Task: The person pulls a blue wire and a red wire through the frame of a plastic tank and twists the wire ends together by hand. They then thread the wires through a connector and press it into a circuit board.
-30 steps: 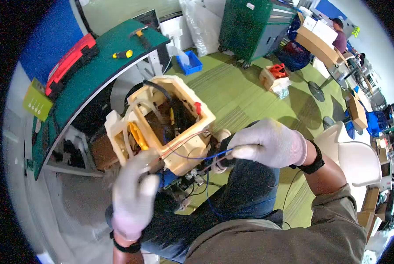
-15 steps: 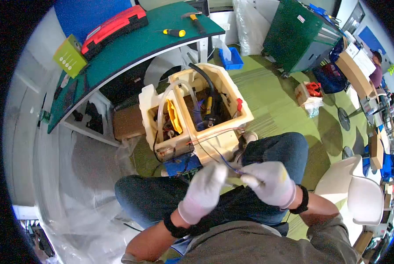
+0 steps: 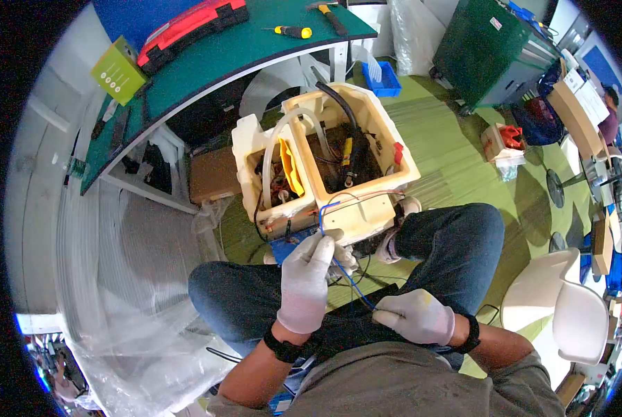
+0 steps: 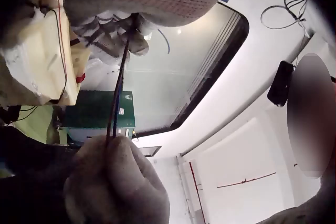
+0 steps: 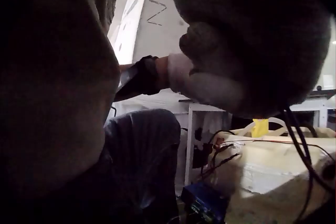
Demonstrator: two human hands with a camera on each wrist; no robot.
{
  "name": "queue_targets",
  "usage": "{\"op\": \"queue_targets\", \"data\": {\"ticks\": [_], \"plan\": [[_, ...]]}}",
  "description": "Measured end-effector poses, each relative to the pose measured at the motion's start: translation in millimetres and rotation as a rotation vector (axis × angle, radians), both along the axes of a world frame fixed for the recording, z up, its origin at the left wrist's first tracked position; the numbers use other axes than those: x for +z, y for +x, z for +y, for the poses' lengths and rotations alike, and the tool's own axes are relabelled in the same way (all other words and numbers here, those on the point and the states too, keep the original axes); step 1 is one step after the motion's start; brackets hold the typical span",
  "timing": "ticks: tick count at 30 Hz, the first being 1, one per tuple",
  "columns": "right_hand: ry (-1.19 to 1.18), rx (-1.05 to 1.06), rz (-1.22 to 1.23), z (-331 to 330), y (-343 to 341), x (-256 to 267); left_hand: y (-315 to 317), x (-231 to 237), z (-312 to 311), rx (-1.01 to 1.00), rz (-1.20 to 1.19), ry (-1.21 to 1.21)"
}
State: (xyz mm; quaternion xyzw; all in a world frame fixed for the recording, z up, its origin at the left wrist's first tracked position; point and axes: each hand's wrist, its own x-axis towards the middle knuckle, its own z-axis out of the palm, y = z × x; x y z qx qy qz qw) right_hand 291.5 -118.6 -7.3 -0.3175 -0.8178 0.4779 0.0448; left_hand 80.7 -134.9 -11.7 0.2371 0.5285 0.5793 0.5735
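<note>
A thin blue wire (image 3: pixel 350 278) runs between my two gloved hands, its far end standing up past the left fingertips. The left hand (image 3: pixel 305 286), in a white glove, pinches it between thumb and fingers near that end. Lower and to the right, the gloved right hand (image 3: pixel 416 317) grips the wire close to my lap. In the left wrist view a brownish wire (image 4: pixel 113 106) lies alongside the blue one, both drawn fairly straight. Beyond the hands stands a cream foam-like box (image 3: pixel 359 217) with two compartments, holding hoses, wires and a yellow piece (image 3: pixel 290 167).
A blue case (image 3: pixel 284 250) sits at the box's near side. Behind is a green-topped bench (image 3: pixel 213 66) with a red toolbox (image 3: pixel 186 35), a screwdriver (image 3: pixel 293 32) and a hammer (image 3: pixel 332 17). A white chair (image 3: pixel 544 292) stands right; plastic sheeting (image 3: pixel 130 299) covers the left.
The left hand came in from the far left by the box to the middle, where it pinches the wire. The right hand moved down nearer my lap. The head view has shifted.
</note>
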Motion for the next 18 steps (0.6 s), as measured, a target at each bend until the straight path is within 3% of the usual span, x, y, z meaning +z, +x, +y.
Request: {"op": "queue_targets", "data": {"ticks": [5, 7, 10, 11, 13, 16, 18], "plan": [[-0.075, 0.082, -0.055, 0, 0, -6, -7, 4, 1, 0.067, 0.013, 0.002], [-0.049, 0.077, 0.017, -1, 0, -10, -9, 9, -2, 0.017, 0.193, 0.017], [0.117, -0.130, -0.004, 13, -8, 10, -2, 24, -4, -0.006, 0.363, 0.030], [0.188, -0.228, 0.200, 20, -10, 12, 2, 29, -5, 0.008, 0.407, 0.032], [0.026, -0.399, 0.380, 29, -17, 20, 10, 29, -7, 0.013, 0.510, 0.066], [-0.034, -0.537, 0.501, 33, -32, 34, 17, 27, -11, 0.010, 0.622, 0.128], [-0.236, -0.619, 0.434, 38, -37, 39, 17, 17, -14, -0.036, 0.750, 0.216]]}}
